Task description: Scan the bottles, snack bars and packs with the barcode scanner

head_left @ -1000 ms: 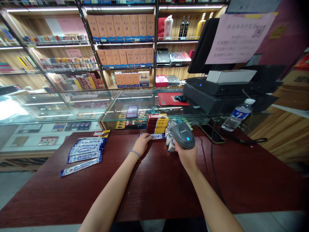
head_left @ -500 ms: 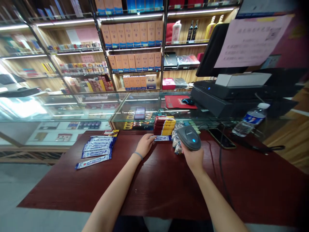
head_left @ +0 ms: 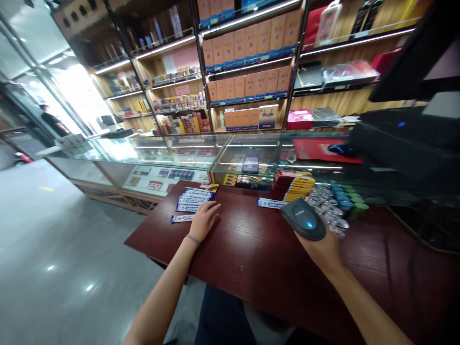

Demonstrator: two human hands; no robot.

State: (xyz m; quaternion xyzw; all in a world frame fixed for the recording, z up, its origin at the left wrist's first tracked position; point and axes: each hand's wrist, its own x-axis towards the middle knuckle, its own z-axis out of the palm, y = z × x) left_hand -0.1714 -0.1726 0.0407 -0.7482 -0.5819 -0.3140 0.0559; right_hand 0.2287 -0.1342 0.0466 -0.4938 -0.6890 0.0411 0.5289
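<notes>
My right hand (head_left: 328,247) is wrapped round a dark grey barcode scanner (head_left: 302,216), its blue light showing on top. The scanner is over the dark red table, close to a row of silver-wrapped pieces (head_left: 325,199). My left hand (head_left: 205,219), fingers stretched out and apart, is beside a fanned pile of blue-and-white slim packets (head_left: 194,199). One separate packet (head_left: 181,218) lies just below the pile, near the hand. Another slim packet (head_left: 269,203) lies in front of a stack of red and yellow packets (head_left: 298,186).
Teal and green round packs (head_left: 348,196) stand right of the silver pieces. Behind the table runs a glass display counter (head_left: 187,148), with a mouse (head_left: 339,149) on a red mat (head_left: 305,151). A dark monitor (head_left: 402,62) stands at right. A person (head_left: 53,122) is far left.
My left hand has left the single packet by the red and yellow stack and moved left to the packet pile. The view has turned left. The scanner stays in my right hand.
</notes>
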